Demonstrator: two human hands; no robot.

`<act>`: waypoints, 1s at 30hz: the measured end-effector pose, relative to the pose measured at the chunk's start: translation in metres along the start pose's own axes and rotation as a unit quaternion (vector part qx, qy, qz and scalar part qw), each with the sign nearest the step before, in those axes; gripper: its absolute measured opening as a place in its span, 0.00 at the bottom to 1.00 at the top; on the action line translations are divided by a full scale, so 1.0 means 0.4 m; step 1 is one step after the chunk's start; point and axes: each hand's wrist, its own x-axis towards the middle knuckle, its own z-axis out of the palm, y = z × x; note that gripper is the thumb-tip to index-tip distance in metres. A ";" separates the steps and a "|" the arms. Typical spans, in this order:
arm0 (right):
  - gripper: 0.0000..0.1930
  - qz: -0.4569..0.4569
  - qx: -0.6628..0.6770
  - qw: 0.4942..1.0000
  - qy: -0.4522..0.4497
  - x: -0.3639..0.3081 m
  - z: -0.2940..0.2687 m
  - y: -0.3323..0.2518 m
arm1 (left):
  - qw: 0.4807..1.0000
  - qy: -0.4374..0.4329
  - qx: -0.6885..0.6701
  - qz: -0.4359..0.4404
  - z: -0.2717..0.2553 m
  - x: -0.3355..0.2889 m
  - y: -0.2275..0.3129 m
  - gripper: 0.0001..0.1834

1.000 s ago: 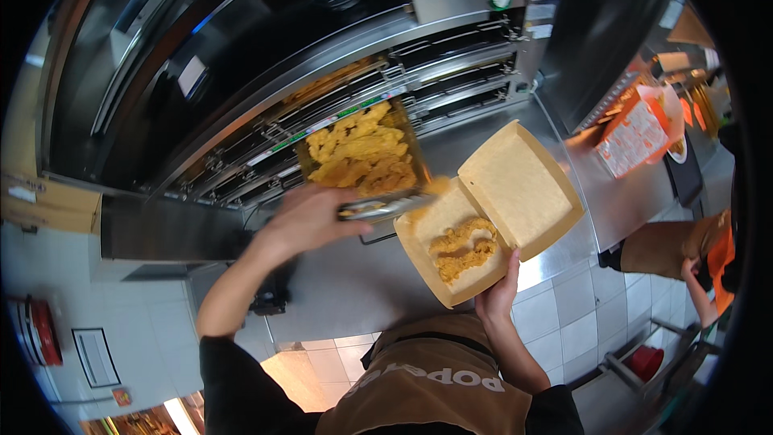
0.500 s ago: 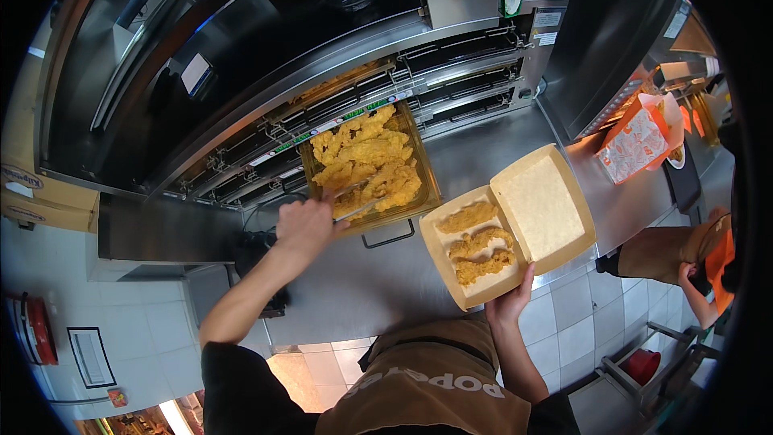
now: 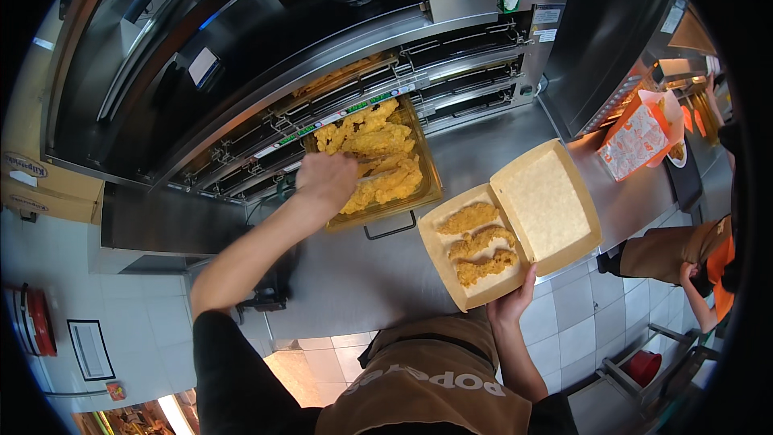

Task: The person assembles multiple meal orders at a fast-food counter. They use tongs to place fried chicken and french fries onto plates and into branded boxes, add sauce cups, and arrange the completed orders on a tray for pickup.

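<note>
3 fried strips (image 3: pixel 483 242) lie side by side in the base of our open box (image 3: pixel 533 217); more strips fill the pan (image 3: pixel 436 187). Over the pan's left edge, our left hand (image 3: pixel 326 181) closes around tongs (image 3: pixel 378 170). Our right hand (image 3: pixel 509 306) grips the box's near edge, fingers partly hidden. We should pinch lightly, sparing the crust, and keep the box level.

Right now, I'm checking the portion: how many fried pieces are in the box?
3, in the left half of the box: far piece, middle piece, near piece. None looks hidden.
</note>
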 end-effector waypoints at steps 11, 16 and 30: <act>0.32 0.003 0.009 1.000 0.008 -0.015 -0.016 -0.005 | 0.989 0.118 0.082 -0.028 0.017 -0.008 0.025 0.08; 0.32 0.008 0.013 1.000 0.004 -0.015 -0.015 -0.002 | 0.990 0.084 0.114 0.000 0.010 0.045 0.110 0.09; 0.31 0.064 0.058 0.996 0.009 0.009 -0.006 0.003 | 0.906 -0.112 -0.408 -0.009 -0.069 -0.058 -0.189 0.23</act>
